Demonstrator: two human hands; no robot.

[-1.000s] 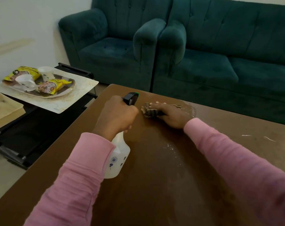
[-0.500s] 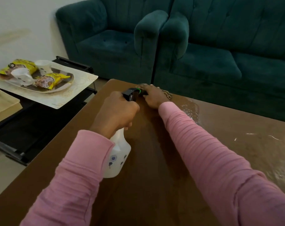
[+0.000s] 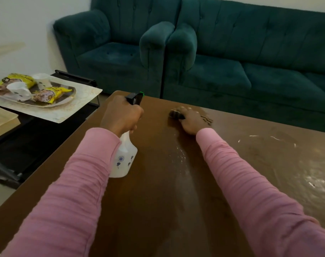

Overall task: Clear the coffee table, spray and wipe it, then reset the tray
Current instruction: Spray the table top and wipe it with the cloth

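The brown table lay wet and streaked mid-wipe, droplets shining down its middle and smears spreading toward 3 o'clock. At 12 o'clock, near the far edge, the right hand pressed on a dark patterned cloth, fingers curled over the bunched front; a loose end showed at the hand's 3 o'clock side. At 11 o'clock the left hand gripped the neck of a white bottle, its black trigger head pointing away; whether its base touched the wood could not be told. The cloth looked soft and limp, likely damp, best held bunched under the palm so it would not trail; the bottle seemed light, stiff plastic, safest taken at the neck below the trigger, though wet fingers might slip; the film of spray probably left the top slick. Off the table at 9 o'clock the oval tray sat on a pale mat over a black stand, carrying two yellow packets and two white cups; loaded so, it would want a level lift by both rims, the cups being apt to tip. A green armchair and sofa stood beyond, 12 to 2 o'clock.
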